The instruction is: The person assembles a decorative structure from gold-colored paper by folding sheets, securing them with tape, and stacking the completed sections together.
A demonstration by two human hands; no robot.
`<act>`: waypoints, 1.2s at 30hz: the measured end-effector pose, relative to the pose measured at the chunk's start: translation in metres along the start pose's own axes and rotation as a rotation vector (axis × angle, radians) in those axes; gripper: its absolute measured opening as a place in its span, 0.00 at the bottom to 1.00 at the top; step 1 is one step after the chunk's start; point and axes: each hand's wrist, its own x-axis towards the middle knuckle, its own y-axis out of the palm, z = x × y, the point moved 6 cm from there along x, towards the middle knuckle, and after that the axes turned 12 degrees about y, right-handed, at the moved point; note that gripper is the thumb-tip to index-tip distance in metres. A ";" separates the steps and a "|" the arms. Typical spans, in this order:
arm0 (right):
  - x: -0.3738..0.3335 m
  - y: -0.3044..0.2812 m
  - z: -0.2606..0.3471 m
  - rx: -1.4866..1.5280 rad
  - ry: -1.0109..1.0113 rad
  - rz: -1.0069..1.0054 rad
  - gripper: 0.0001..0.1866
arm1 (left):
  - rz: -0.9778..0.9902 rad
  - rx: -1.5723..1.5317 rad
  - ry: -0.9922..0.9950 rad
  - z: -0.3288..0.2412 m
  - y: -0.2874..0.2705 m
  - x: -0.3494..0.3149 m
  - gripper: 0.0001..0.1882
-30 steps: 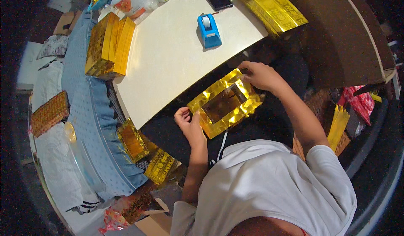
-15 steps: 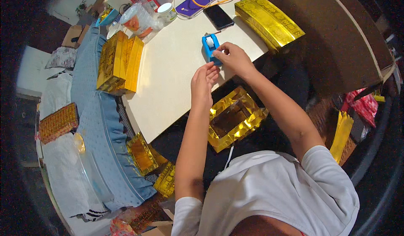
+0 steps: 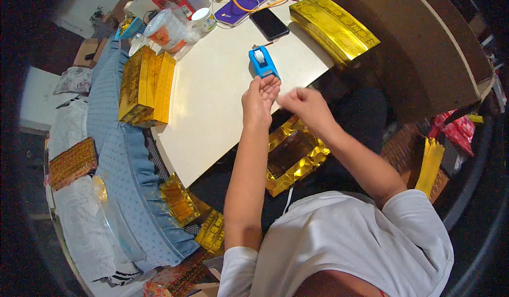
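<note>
A blue tape dispenser (image 3: 269, 66) with a white roll sits on the cream table. My left hand (image 3: 260, 100) is at its near end, palm turned up and fingers stretched and slightly curved; I cannot tell whether the fingertips touch the dispenser. Just right of it, off the table's near edge, my right hand (image 3: 307, 106) has thumb and fingers pinched together; anything between them is too small or blurred to make out. Below both hands, at my lap, rests an open gold foil box (image 3: 280, 179) with a crumpled rim and a brown inside, partly covered by my right hand and forearm.
Folded gold packets (image 3: 137, 87) stand at the table's left edge. A stack of gold sheets (image 3: 336, 29) lies at the right edge, near a black phone (image 3: 269, 24). Farther back are a purple box (image 3: 241, 10), an orange cable and a plastic-wrapped tub (image 3: 168, 31).
My right hand has drawn back from the tape dispenser, toward me and slightly right, its fingers still pinched. My left hand stays by the dispenser's near end.
</note>
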 end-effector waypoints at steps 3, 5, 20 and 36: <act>-0.023 -0.011 -0.029 0.092 0.098 0.042 0.14 | -0.036 0.090 0.026 0.003 0.007 0.000 0.18; -0.027 -0.014 -0.038 0.099 0.146 0.042 0.13 | -0.039 0.075 0.031 0.007 0.009 -0.001 0.14; -0.040 0.003 -0.031 0.176 0.132 0.092 0.12 | -0.105 0.064 0.048 0.005 0.007 0.004 0.13; -0.035 -0.011 -0.044 0.106 0.177 0.091 0.12 | -0.052 0.417 0.279 0.012 0.002 0.008 0.06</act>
